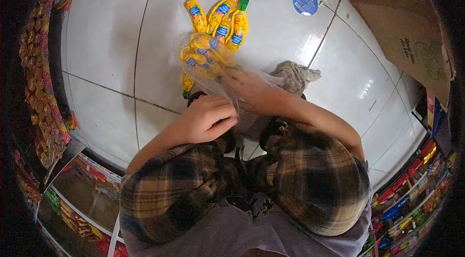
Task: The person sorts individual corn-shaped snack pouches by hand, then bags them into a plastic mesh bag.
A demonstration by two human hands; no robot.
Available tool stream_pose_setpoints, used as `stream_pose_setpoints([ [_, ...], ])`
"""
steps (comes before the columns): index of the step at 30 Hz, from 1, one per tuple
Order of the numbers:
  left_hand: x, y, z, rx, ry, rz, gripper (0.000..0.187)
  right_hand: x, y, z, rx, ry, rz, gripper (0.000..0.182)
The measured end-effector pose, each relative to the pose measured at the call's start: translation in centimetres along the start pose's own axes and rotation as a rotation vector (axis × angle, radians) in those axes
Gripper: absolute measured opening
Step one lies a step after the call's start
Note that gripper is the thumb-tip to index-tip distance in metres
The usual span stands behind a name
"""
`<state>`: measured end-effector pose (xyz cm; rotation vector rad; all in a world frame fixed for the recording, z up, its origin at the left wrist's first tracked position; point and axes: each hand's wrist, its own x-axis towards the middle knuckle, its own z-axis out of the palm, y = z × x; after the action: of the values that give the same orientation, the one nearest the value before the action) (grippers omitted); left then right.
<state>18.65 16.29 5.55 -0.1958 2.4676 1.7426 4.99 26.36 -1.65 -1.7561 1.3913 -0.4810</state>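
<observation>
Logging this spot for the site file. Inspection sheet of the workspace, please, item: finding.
Surface: white tiled floor, glare patches at right.
Job's things: yellow packets, some seen through the net, others beyond it.
Clutter: grey rag beside the right forearm; blue round tag farther off.
Hands: left hand closed on the net; right hand seen through the mesh, grip unclear.
Cables: none certain; white strip, lower left, unclear.
Surroundings: box upper right; goods along both sides.

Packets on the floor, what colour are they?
The packets are yellow with blue labels, clearest in the head view.
</observation>
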Motion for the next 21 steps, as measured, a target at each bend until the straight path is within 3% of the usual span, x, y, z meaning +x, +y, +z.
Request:
stream_pose_setpoints([
  [2, 0.1, 0.3, -0.2, 0.001, -0.002, 0.002, 0.01, -1.6, -0.9, -3.5, 0.192, -0.337, 0.175, 0.045],
  [4, 0.1, 0.2, -0.2, -0.001, -0.003, 0.003, 0.01, -3.4, 1.2, -5.1, 0.28, -0.298, -0.078, 0.031],
  [6, 0.0, 0.0, 0.0, -0.007, 0.011, 0.016, 0.009, -2.5, 1.6, -9.3, 0.214, -0.416, -0.022, 0.019],
  [8, 0.0, 0.1, -0.1, -0.002, 0.006, 0.012, 0.009, -1.6, 1.8, -11.2, 0.153, -0.125, 0.339, 0.017],
  [10, 0.0, 0.2, -0.2, 0.007, 0.0, 0.008, 0.009, 0.3, 4.6, -9.9, 0.036, 0.28, 0.318, 0.021],
  [11, -0.1, 0.2, -0.1, 0.001, 0.007, 0.004, 0.009, 1.3, 6.3, -8.7, 0.036, 0.28, 0.318, 0.021],
  [13, -0.1, 0.2, 0.1, -0.001, 0.015, -0.001, 0.009, 3.0, 9.6, -6.2, -0.56, 0.44, -0.054, 0.036],
  [14, -0.3, 0.2, 0.2, 0.0, 0.018, -0.007, 0.009, 3.3, 10.5, -5.2, -0.557, 0.444, -0.054, 0.036],
  [16, -0.5, 0.0, 0.1, 0.008, 0.016, -0.013, 0.009, 3.8, 11.5, -4.1, -0.933, 0.376, -0.1, 0.049],
  [17, -0.7, -0.1, 0.0, 0.003, 0.003, -0.025, 0.009, 3.9, 11.4, -4.1, -0.932, 0.379, -0.101, 0.049],
  [19, -0.9, -0.4, 0.1, -0.004, -0.002, -0.039, 0.009, 4.2, 11.2, -4.0, -0.825, 0.196, 0.097, 0.041],
  [21, -1.1, -0.6, 0.2, -0.029, 0.031, -0.024, 0.01, 3.7, 11.6, -4.3, -0.819, 0.184, 0.133, 0.039],
])
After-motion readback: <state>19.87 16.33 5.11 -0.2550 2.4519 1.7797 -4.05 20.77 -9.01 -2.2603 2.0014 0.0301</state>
